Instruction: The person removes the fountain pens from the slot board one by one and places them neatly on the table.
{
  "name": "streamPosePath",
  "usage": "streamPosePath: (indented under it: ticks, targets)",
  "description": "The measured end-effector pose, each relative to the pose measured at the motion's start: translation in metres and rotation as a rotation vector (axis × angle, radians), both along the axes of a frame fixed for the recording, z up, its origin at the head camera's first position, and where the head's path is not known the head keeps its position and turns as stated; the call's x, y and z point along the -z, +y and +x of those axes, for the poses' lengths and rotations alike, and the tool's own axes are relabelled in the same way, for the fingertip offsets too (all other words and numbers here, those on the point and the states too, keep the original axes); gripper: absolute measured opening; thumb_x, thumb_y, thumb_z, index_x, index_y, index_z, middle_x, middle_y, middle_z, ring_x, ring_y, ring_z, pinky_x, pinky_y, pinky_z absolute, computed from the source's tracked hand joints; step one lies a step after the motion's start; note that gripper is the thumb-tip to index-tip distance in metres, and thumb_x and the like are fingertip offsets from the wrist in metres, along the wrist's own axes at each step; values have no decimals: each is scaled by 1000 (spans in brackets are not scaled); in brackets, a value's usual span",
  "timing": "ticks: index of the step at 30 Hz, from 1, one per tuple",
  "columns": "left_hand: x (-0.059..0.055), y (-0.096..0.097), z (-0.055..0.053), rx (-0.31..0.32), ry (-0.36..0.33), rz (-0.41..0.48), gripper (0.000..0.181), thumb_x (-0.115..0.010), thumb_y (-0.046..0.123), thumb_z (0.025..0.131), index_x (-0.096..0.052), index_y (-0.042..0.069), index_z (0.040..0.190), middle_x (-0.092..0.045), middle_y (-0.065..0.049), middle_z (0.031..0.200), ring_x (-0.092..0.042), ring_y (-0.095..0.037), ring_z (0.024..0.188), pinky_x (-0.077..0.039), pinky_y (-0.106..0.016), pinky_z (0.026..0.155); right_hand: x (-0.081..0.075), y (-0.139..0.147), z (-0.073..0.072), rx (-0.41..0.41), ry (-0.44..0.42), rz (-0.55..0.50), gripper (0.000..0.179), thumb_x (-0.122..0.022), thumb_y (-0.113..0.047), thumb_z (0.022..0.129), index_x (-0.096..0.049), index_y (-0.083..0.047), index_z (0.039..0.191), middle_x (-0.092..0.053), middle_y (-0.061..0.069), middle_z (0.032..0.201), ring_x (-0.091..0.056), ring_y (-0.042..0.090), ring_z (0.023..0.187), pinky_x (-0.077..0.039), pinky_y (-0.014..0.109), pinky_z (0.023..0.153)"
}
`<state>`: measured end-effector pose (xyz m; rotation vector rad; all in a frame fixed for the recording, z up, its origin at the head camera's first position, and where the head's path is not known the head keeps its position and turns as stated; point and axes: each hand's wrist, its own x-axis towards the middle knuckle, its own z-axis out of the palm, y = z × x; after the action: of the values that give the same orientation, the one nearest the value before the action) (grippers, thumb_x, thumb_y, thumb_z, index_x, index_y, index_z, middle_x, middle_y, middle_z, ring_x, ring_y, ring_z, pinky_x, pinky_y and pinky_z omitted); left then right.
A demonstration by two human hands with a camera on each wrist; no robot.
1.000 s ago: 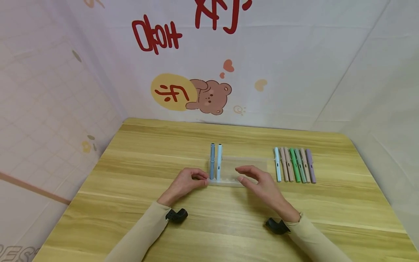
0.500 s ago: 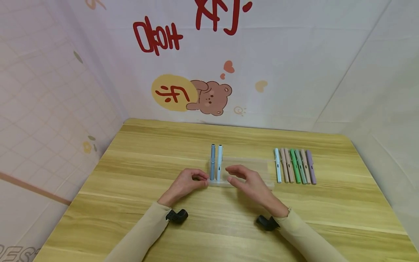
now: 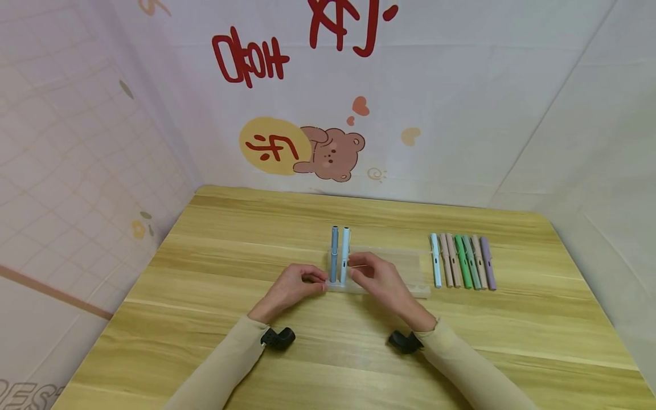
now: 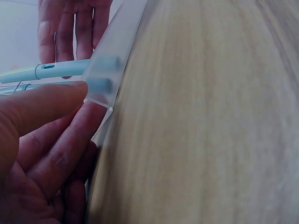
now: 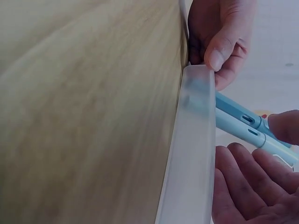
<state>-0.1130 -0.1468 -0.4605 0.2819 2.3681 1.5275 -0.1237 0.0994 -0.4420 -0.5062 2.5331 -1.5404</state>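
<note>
A clear pen stand (image 3: 419, 291) lies on the table, holding two upright pens near its left end. One is a grey-blue pen (image 3: 335, 253); beside it stands a light blue pen (image 3: 345, 245). My left hand (image 3: 294, 288) grips the stand's left end, its thumb and index finger at the corner of the frosted strip (image 4: 117, 39). Close to the light blue pen's right side is my right hand (image 3: 381, 283), with thumb and fingers spread apart. In the right wrist view its fingers (image 5: 252, 186) look relaxed, and no pinch on a pen shows.
Right of the stand, several capped pens lie side by side: a light blue pen (image 3: 435, 260), brownish ones, a green pen (image 3: 463, 261), a grey-green one and a purple pen (image 3: 488, 263). A printed cloth wall (image 3: 451, 114) rises behind the wooden table (image 3: 230, 228).
My right hand has moved left along the stand, up to the light blue pen. My left hand stays at the stand's left end.
</note>
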Motion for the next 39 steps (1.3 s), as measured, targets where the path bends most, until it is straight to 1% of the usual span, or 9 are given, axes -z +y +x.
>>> streamPosePath:
  ticks: [9,16,23,30,39]
  targets:
    - [1,0,-1,2,-3,1,15,-77,16,94,-78,12,107,-75,3,96,-67,-13,91,-50,-36,88,1,-13,-5,66,-21,35,26,-73,-16,97,-70,-5,120,-75,4,106,-72,20,98,-57,40,88]
    - [-1,0,-1,6,-4,5,14,-77,15,94,-78,11,107,-75,2,96,-67,-14,92,-50,-37,88,1,-19,-8,75,1,51,19,-74,-11,95,-70,-3,113,-74,4,97,-71,18,91,-57,39,83]
    - [-2,0,-2,5,-8,8,15,-77,16,93,-78,11,107,-75,3,96,-67,-13,92,-50,-36,88,1,-20,-9,88,8,53,17,-73,-9,95,-70,-3,111,-73,3,96,-70,16,90,-56,37,82]
    - [0,0,-2,5,-8,15,15,-77,16,93,-78,11,107,-75,2,96,-67,-14,92,-50,-36,88,-7,-19,-6,128,40,38,17,-73,-11,97,-69,-5,112,-74,2,98,-69,17,91,-56,40,85]
    - [-1,0,-2,7,-1,7,15,-77,16,94,-78,11,107,-75,3,96,-68,-14,92,-50,-37,88,-18,-16,-3,142,98,-1,19,-74,-11,97,-69,-5,114,-75,4,101,-70,18,94,-57,41,87]
